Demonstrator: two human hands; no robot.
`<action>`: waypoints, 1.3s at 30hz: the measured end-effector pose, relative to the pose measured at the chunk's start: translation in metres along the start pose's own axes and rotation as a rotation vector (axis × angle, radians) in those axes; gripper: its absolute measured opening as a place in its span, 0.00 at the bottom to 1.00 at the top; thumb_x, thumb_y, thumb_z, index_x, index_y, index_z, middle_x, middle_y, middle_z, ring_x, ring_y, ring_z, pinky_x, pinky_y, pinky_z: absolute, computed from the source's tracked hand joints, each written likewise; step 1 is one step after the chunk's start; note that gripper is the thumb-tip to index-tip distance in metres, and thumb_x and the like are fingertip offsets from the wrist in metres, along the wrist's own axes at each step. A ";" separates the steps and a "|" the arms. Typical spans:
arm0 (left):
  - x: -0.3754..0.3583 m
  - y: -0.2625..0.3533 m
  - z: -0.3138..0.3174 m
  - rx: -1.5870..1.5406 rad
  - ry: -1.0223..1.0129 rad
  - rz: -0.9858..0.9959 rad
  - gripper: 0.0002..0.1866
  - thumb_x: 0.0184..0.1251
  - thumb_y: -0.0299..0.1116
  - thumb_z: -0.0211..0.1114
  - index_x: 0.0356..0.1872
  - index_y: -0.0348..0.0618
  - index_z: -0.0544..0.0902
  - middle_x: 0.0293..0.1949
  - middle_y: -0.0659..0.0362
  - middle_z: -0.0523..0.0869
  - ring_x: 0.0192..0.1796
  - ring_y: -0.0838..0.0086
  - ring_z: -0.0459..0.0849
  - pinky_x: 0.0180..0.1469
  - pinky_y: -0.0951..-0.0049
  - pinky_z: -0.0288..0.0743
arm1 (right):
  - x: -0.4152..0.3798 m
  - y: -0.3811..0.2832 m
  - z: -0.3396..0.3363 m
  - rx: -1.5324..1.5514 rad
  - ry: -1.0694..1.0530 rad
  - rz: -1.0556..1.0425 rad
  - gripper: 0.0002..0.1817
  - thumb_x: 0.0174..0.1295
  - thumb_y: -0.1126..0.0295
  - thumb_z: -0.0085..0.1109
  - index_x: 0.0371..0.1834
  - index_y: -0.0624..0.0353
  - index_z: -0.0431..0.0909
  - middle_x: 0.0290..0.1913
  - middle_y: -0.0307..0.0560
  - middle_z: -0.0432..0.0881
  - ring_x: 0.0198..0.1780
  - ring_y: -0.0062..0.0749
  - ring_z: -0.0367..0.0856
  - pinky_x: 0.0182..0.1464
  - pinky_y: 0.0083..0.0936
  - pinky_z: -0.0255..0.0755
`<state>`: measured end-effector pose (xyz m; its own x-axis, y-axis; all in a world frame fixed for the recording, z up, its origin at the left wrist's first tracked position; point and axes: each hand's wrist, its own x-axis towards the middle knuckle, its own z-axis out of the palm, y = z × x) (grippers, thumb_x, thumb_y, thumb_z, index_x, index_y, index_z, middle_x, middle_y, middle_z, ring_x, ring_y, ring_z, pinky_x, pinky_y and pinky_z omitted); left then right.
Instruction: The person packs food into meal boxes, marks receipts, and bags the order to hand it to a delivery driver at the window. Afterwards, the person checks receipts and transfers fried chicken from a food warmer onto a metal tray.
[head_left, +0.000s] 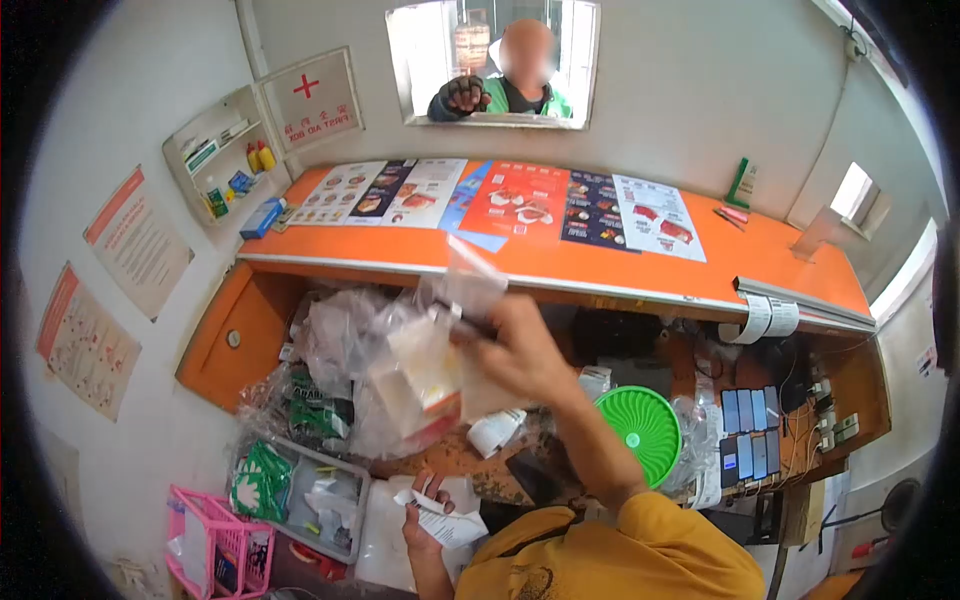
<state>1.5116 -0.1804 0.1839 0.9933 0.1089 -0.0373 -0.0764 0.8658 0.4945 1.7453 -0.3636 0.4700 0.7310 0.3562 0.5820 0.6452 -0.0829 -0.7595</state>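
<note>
The right hand is closed on one clear bag, held above the lower desk, and one pale box shows with it. The left hand is nearly closed, holding white paper. Two containers stand near it: a grey bin, having inside one green packet and small things, and a pink basket. At right lie eight phones, in two rows
</note>
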 end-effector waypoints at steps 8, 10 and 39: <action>-0.060 0.011 -0.052 -0.035 0.305 0.200 0.40 0.73 0.56 0.59 0.78 0.47 0.58 0.74 0.48 0.65 0.46 0.66 0.77 0.41 0.63 0.77 | 0.202 0.082 -0.111 -0.660 0.042 0.111 0.10 0.59 0.68 0.63 0.35 0.66 0.86 0.32 0.52 0.88 0.35 0.35 0.86 0.40 0.34 0.76; -0.092 0.015 -0.061 -0.069 0.436 0.312 0.38 0.76 0.56 0.53 0.79 0.47 0.57 0.75 0.50 0.66 0.47 0.67 0.79 0.39 0.65 0.78 | 0.251 0.128 -0.132 -0.623 0.050 0.202 0.11 0.57 0.68 0.61 0.34 0.66 0.86 0.32 0.53 0.88 0.33 0.37 0.86 0.38 0.36 0.76; -0.304 -0.039 0.049 -0.083 0.840 0.814 0.30 0.75 0.43 0.55 0.73 0.41 0.66 0.69 0.49 0.74 0.54 0.61 0.81 0.61 0.54 0.77 | -0.075 -0.041 0.075 -0.079 -1.290 -0.219 0.17 0.61 0.64 0.70 0.47 0.64 0.82 0.29 0.46 0.85 0.31 0.28 0.82 0.40 0.30 0.76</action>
<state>1.2164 -0.2712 0.2185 0.2824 0.9069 -0.3128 -0.6995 0.4178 0.5798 1.6478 -0.3171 0.4358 -0.0996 0.9943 -0.0379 0.7659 0.0523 -0.6408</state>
